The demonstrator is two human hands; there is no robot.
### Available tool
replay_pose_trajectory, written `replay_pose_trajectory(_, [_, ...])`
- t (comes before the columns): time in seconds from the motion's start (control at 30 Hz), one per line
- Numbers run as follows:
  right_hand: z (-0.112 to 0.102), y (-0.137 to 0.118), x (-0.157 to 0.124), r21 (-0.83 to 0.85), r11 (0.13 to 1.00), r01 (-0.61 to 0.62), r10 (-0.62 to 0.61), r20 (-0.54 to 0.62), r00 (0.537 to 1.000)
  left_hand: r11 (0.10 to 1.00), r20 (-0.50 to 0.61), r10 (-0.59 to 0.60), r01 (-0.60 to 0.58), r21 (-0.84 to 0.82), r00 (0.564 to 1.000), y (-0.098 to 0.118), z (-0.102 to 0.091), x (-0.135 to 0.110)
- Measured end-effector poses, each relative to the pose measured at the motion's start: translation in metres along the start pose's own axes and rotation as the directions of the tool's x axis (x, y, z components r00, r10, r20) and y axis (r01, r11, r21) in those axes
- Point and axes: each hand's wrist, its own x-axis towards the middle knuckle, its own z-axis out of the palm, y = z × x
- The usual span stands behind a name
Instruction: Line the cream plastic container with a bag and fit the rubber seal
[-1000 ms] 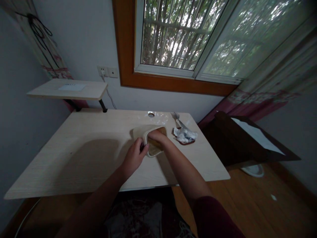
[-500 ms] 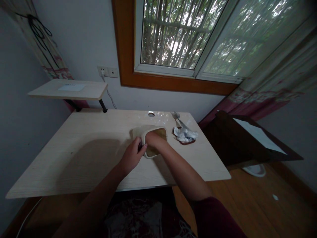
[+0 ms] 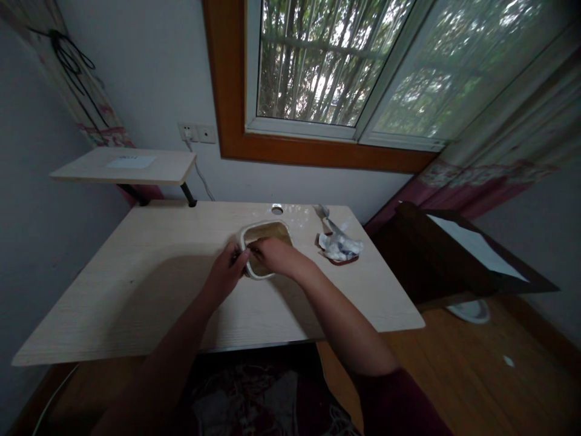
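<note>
A cream, square-ish container (image 3: 265, 232) with a brown inside sits flat on the pale wooden desk (image 3: 158, 284). My left hand (image 3: 224, 274) grips its left rim with curled fingers. My right hand (image 3: 276, 257) lies over the near part of the container, fingers bent down into its opening. What those fingers touch inside is hidden.
To the right of the container, a small dark dish (image 3: 339, 249) holds crumpled white paper, with a metal fork (image 3: 325, 218) behind it. A raised side shelf (image 3: 122, 167) stands at the back left, a dark cabinet (image 3: 454, 260) to the right, and a cable hole (image 3: 276, 209) near the wall.
The container went from tilted up on its edge to lying flat with its opening upward, a little further left. Both hands shifted left with it.
</note>
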Motion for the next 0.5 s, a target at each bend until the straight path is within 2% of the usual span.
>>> replay_pose_trajectory(0.1, [-0.012,0.002,-0.015,0.09,0.985,0.146,-0.137,-0.096,0.986,0.99,-0.032,-0.067,0.063,-0.123,0.997,0.003,-0.013,0.006])
replay_pose_trajectory(0.17, [-0.018,0.005,-0.023,0.138,0.966,0.218,-0.186,-0.21,0.96,0.982,-0.054,-0.09,0.08,-0.171,0.994,0.004,-0.021,0.01])
replay_pose_trajectory(0.27, [-0.019,0.014,-0.031,0.17,0.95,0.261,-0.166,-0.432,0.886,0.968,-0.043,-0.118,0.106,-0.227,0.992,0.002,-0.034,0.018])
replay_pose_trajectory(0.33, [-0.014,0.021,-0.03,0.188,0.942,0.276,-0.138,-0.532,0.835,0.959,-0.013,-0.139,0.131,-0.25,0.99,-0.001,-0.04,0.024])
replay_pose_trajectory(0.4, [-0.005,0.028,-0.026,0.238,0.929,0.282,-0.11,-0.551,0.827,0.956,0.014,-0.153,0.152,-0.249,0.988,-0.003,-0.044,0.028])
replay_pose_trajectory(0.5, [0.011,0.037,-0.017,0.37,0.89,0.265,-0.061,-0.481,0.875,0.968,0.039,-0.146,0.151,-0.2,0.989,-0.005,-0.048,0.031])
